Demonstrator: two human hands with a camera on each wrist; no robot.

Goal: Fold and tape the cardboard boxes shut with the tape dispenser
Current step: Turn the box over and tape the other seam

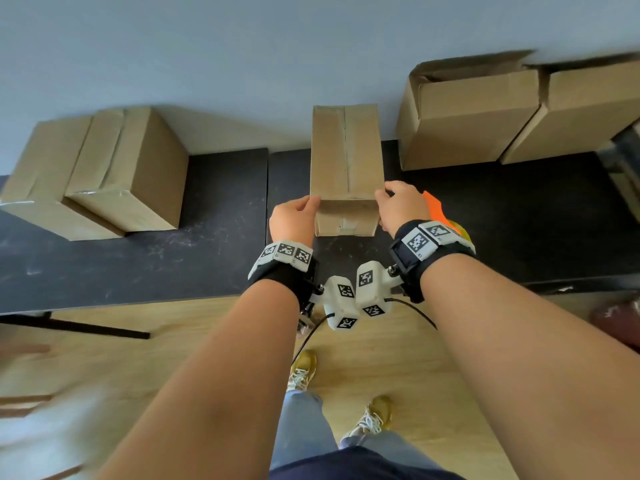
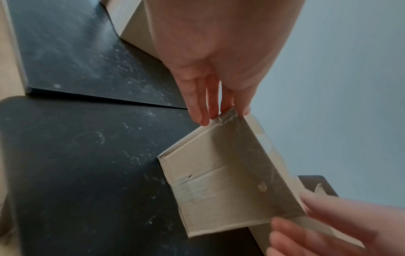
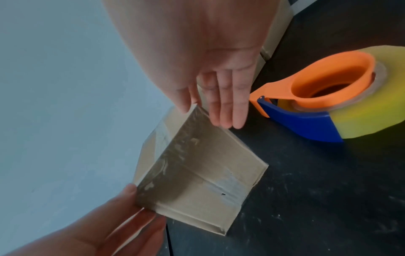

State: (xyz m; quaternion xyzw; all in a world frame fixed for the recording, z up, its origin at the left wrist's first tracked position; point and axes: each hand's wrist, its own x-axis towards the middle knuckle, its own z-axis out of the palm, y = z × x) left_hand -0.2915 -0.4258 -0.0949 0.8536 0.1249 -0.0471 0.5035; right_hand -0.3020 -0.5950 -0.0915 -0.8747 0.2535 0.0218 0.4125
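A narrow taped cardboard box point(image 1: 346, 161) is held on the black table point(image 1: 138, 258) between both hands. Its near corners are pinched by the left hand point(image 1: 292, 221), thumb on top, and by the right hand point(image 1: 403, 206) likewise. An orange-and-blue tape dispenser point(image 3: 324, 104) is seen just right of the right hand.

The box point(image 1: 346, 161) between my hands was plain tan cardboard, with glossy clear tape along its near top edge and a greyish strip across its end face. The table point(image 1: 214, 216) under it was black, flecked with pale scuffs. The tape dispenser point(image 3: 324, 97) had an orange body and a blue blade guard, and its roll was translucent yellow. My wristbands point(image 1: 433, 244) were black, carrying white blocks printed with black-and-white square codes. The wall point(image 1: 242, 46) was pale grey-blue.
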